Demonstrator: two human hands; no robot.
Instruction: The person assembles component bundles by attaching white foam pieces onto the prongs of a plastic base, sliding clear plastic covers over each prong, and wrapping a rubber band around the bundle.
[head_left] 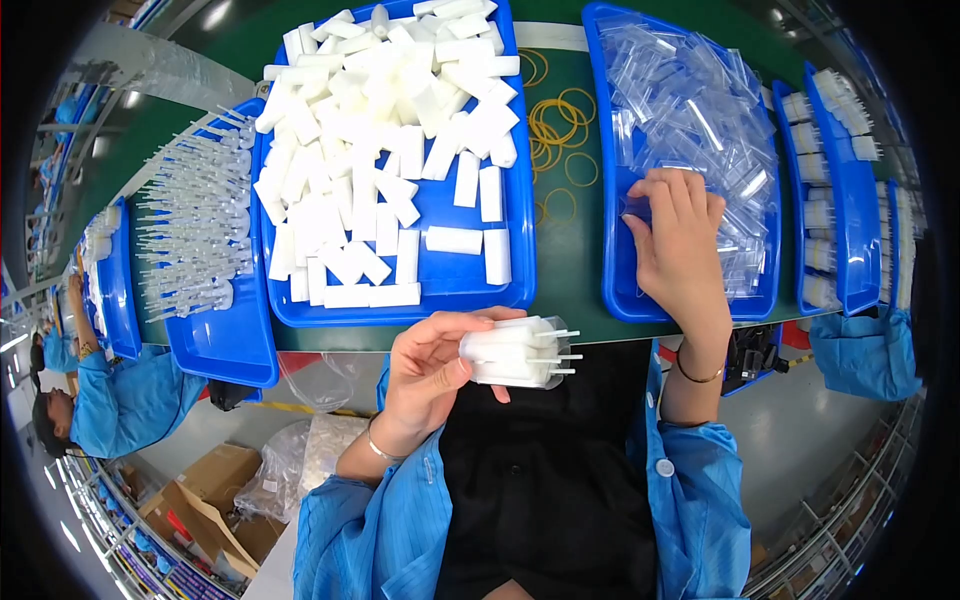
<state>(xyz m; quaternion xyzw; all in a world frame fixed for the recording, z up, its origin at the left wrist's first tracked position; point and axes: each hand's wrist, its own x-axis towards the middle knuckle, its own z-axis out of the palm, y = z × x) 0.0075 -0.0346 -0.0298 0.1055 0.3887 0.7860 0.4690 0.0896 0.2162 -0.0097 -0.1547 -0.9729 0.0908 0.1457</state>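
A clear plastic bag (520,352) holding several white oblong blocks and thin white sticks, whose tips poke out of its open right end, sits just in front of the person's chest, below the near edge of a green conveyor belt (570,300). The left hand (430,365) grips this bag from its left side, fingers curled round it and thumb on top, so the bag lies in the hand's grasp and juts out to the right.

The bag looks filled, and judging by that, one pack is close to done. Much remains: the supply trays are still heavily loaded.

The right hand (680,235) is well apart from the bag, up and to the right. It rests palm down with its fingers bent into a heap of empty clear bags (700,120) in a blue tray (612,200). Whether it has pinched one cannot be told.

Between the two hands, on the belt, a larger blue tray (520,200) is piled with loose white blocks (380,130). To its left another blue tray (230,350) holds rows of clear thin-tipped droppers (195,220). Yellow rubber bands (558,135) lie on the belt between the two middle trays. Further trays with white items (825,170) stand at the far right. At the left edge another worker in a blue coat (120,400) sits along the same belt.
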